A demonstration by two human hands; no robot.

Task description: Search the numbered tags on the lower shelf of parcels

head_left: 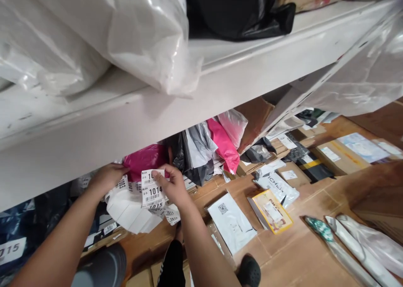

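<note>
My right hand pinches a strip of printed number labels between thumb and fingers; "1014" and "1015" can be read. More of the strip and its white backing paper hangs in loose loops below both hands. My left hand is closed at the near edge of a magenta plastic mailer under the shelf; its fingertips are partly hidden there. Right of that mailer, grey and black plastic parcels and a bright pink one stand packed on the lower level.
A white metal shelf edge crosses above my hands, bearing large white plastic bags and a black bag. On the floor lie a white mailer, a yellow-edged box and several cartons. A grey bucket stands lower left.
</note>
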